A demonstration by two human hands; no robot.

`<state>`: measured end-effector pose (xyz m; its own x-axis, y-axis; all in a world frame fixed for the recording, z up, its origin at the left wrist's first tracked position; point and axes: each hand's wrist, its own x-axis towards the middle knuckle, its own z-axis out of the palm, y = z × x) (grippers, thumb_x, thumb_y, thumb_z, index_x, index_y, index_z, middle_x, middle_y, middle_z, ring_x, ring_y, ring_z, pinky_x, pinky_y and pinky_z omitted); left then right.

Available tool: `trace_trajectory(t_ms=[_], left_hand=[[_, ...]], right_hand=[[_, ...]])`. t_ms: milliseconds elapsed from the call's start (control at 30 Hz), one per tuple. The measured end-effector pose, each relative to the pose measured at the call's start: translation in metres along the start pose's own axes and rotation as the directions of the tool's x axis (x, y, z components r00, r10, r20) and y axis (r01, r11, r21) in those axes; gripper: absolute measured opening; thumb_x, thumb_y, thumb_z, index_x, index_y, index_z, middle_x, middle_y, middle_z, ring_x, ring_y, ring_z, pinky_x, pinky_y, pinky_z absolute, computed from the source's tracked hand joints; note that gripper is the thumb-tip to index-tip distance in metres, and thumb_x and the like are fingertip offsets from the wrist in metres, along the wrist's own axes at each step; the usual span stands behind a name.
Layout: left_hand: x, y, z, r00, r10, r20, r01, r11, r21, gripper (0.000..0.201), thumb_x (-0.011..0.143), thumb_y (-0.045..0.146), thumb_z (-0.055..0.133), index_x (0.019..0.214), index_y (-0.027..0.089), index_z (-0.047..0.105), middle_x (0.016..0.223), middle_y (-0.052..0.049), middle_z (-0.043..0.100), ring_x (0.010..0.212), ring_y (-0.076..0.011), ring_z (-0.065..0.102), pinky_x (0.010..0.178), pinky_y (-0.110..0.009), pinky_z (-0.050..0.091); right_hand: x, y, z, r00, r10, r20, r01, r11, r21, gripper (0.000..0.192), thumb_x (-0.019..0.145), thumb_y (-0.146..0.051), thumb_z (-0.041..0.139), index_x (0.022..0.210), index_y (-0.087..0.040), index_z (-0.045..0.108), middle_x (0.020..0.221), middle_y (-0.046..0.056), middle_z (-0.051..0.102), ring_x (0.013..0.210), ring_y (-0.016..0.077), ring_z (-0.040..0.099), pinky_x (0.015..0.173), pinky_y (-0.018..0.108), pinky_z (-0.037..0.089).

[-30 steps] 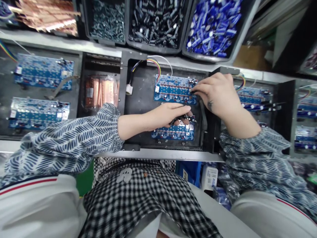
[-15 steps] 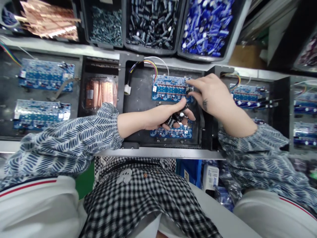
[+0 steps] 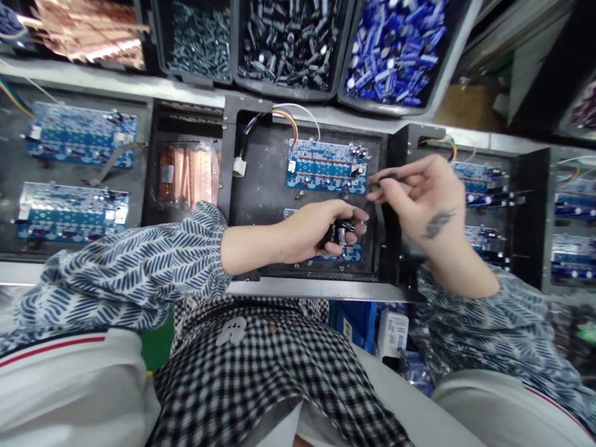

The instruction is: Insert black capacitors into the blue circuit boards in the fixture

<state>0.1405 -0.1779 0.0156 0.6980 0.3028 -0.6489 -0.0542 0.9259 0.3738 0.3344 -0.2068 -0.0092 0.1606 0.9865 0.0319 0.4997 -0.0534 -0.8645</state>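
Observation:
My left hand is cupped over the lower blue circuit board, its fingers curled around several black capacitors. Most of that board is hidden beneath the hand. Just right of the upper circuit board, my right hand pinches a small dark part, apparently a black capacitor, between thumb and fingers. On the upper board's right end stands a black capacitor. Coloured wires run to this board's left side, and a white connector lies in the black tray.
Along the back stand bins of small dark green parts, black capacitors and blue capacitors, beside copper strips. Bagged copper pieces lie left of the tray. More boards sit in neighbouring trays. A metal rail edges the front.
My right hand has moved right and away from the upper board, uncovering the capacitor at its right end. My left hand has curled more tightly around the black capacitors.

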Motion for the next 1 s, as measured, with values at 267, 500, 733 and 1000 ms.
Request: trace_trajectory(t_ms=[267, 500, 733, 1000], left_hand=[[0.017, -0.008, -0.019, 0.998, 0.03, -0.051, -0.017, 0.972, 0.234, 0.025, 0.1, 0.03, 0.057, 0.091, 0.012, 0.07, 0.075, 0.0, 0.048, 0.058, -0.0054, 0.041, 0.044, -0.016, 0.019], [0.014, -0.008, -0.016, 1.0, -0.011, -0.006, 0.012, 0.966, 0.259, 0.017, 0.099, 0.022, 0.053, 0.099, 0.015, 0.069, 0.087, -0.002, 0.062, 0.062, -0.0062, 0.047, 0.045, -0.015, 0.023], [0.018, -0.01, -0.018, 0.999, 0.034, -0.021, -0.027, 0.96, 0.279, 0.03, 0.102, 0.034, 0.054, 0.082, 0.013, 0.056, 0.082, -0.001, 0.058, 0.061, -0.0051, 0.045, 0.046, -0.016, 0.021], [0.019, -0.012, -0.019, 0.994, 0.095, -0.05, -0.073, 0.943, 0.325, 0.024, 0.102, 0.031, 0.055, 0.085, 0.015, 0.059, 0.084, 0.0, 0.06, 0.065, -0.0064, 0.047, 0.052, -0.017, 0.028]], right_hand=[[0.015, 0.008, -0.015, 0.94, -0.244, 0.239, 0.336, 0.78, -0.528, 0.016, 0.097, -0.041, 0.057, 0.096, -0.036, 0.073, 0.101, 0.006, 0.076, 0.095, 0.0309, 0.071, 0.089, 0.054, 0.057], [0.023, 0.024, -0.009, 0.936, -0.193, 0.295, 0.327, 0.79, -0.519, 0.016, 0.094, -0.029, 0.056, 0.098, -0.033, 0.071, 0.101, 0.006, 0.076, 0.092, 0.0297, 0.072, 0.088, 0.053, 0.058], [0.023, 0.032, -0.009, 0.934, -0.2, 0.294, 0.339, 0.754, -0.562, 0.013, 0.094, -0.029, 0.057, 0.093, -0.032, 0.069, 0.095, 0.005, 0.076, 0.091, 0.0311, 0.072, 0.084, 0.054, 0.059], [0.021, 0.028, -0.009, 0.921, -0.203, 0.333, 0.368, 0.736, -0.568, 0.017, 0.096, -0.028, 0.054, 0.096, -0.034, 0.07, 0.099, 0.005, 0.075, 0.093, 0.0313, 0.071, 0.087, 0.055, 0.058]])
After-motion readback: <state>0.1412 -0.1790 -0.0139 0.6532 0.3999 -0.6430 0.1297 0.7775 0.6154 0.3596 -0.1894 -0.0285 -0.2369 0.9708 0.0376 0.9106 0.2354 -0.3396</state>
